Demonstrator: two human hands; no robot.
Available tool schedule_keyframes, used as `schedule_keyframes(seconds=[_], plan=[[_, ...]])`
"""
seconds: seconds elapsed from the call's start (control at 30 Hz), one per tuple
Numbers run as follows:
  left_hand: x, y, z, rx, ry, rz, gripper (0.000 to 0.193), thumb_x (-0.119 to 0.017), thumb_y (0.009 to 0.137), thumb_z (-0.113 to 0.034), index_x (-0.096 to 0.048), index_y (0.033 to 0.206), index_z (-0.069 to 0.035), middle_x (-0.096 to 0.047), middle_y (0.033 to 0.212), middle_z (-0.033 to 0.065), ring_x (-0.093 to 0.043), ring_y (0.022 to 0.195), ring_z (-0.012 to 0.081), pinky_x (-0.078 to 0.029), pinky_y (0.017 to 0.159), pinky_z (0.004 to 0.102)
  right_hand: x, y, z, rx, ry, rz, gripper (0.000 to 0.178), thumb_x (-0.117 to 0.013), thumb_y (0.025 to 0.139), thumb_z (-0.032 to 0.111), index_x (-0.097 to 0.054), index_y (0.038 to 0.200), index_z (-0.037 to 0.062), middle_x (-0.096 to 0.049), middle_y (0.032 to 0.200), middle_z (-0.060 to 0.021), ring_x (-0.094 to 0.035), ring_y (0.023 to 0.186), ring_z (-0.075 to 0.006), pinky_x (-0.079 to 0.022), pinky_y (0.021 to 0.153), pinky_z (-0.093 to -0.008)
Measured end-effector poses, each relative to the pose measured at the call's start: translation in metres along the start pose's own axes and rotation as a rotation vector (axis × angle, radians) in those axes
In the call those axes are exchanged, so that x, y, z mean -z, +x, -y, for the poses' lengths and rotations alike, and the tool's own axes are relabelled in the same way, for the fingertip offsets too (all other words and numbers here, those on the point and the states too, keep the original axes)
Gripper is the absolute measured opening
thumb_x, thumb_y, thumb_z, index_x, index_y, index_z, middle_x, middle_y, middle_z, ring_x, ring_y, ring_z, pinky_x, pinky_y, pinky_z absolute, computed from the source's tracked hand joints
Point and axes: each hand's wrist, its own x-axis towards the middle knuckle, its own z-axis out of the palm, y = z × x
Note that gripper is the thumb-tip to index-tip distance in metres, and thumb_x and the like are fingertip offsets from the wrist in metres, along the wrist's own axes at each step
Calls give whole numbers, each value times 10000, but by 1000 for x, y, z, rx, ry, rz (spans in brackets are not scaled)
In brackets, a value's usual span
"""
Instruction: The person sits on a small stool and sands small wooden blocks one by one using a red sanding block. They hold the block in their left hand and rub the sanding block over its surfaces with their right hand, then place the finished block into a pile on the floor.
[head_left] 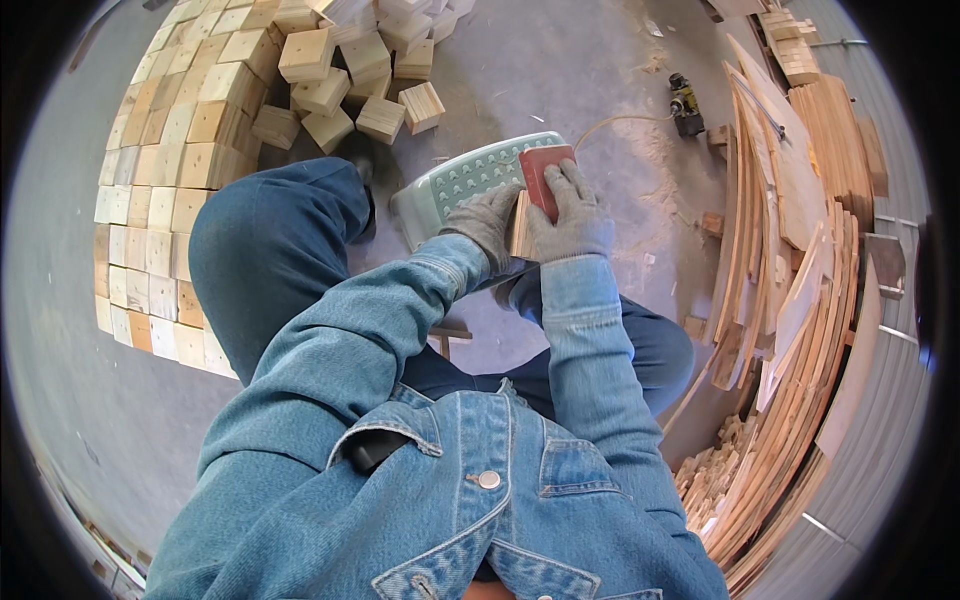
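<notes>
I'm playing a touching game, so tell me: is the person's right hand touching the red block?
Touching. The head view shows it: the gloved fingers of the right hand lie over the right side of the red block.

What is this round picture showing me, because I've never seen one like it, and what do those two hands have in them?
There's no machine here, just a person in a denim jacket, seen from a camera worn on their own head, looking down. The wide lens bends straight edges near the rim. The left hand, in a grey glove, seems to grip a wooden block; the right hand, gloved too, holds a flat red block. Just beyond is a pale green stool. On the floor are stacked blocks at left, a loose heap ahead and a yellow and black power tool to the right, near wooden boards.
</notes>
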Motion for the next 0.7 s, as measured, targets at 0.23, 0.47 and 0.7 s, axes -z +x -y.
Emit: schedule_keyframes(seconds=[0.23, 0.47, 0.7], plan=[[-5, -1, 5, -6, 15, -21, 1012, -917, 692, -471, -459, 1532, -139, -584, 1461, 202, -571, 1376, 411, -456, 1193, 475, 2, -54, -8, 144, 8, -90, 676, -867, 774, 293, -703, 1398, 89, -618, 1512, -175, -611, 1289, -421, -499, 1109, -538], [-14, 3, 12, -17, 12, -54, 1021, -926, 700, -482, -460, 1535, -123, -585, 1452, 214, -571, 1375, 420, -457, 1190, 478, 36, -124, 16, 109, 52, 24, 661, -885, 740, 275, -730, 1359, 104, -653, 1471, -168, -651, 1172, -420, -522, 1050, -528], [-12, 2, 10, -7, 31, -34, 1089, -948, 665, -517, -448, 1555, -138, -572, 1482, 208, -566, 1381, 422, -451, 1198, 479, 6, -55, -21, 59, 35, -78, 672, -861, 770, 236, -695, 1410, 115, -617, 1521, -170, -648, 1245, -401, -519, 1083, -503]])
